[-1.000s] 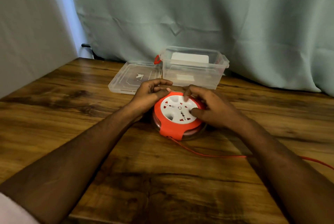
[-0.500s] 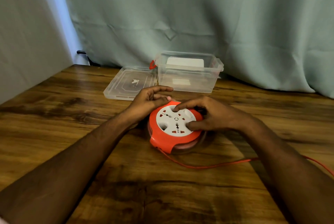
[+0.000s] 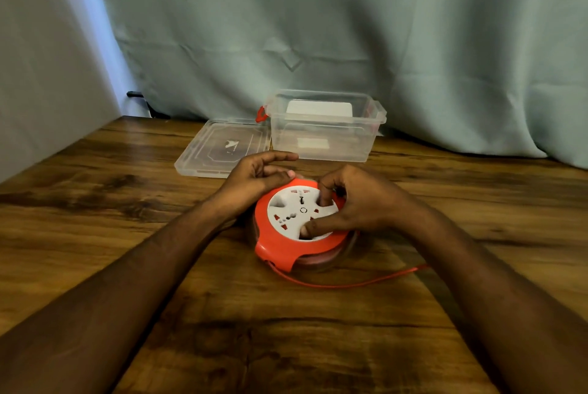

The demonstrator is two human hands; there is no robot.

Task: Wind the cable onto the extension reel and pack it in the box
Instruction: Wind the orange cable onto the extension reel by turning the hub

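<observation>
An orange extension reel [image 3: 280,250] with a white socket face lies flat on the wooden table [image 3: 95,202]. My left hand [image 3: 254,177] grips its far left rim. My right hand [image 3: 359,202] lies on the white face, fingers and thumb pressed into its recesses. A thin orange cable [image 3: 350,284] leaves the reel's front and curves right, passing under my right forearm. Behind the reel stands the clear plastic box [image 3: 324,145], lidless, with red latches.
The box's clear lid [image 3: 219,148] lies flat to the left of the box. A pale green curtain [image 3: 350,27] hangs behind the table, and a grey wall [image 3: 38,59] closes the left side. Bare wood stretches in front of the reel.
My right hand has turned on the white face, its thumb swinging toward me. The loose cable on the table has grown shorter and drawn closer to the reel. The left hand keeps its hold.
</observation>
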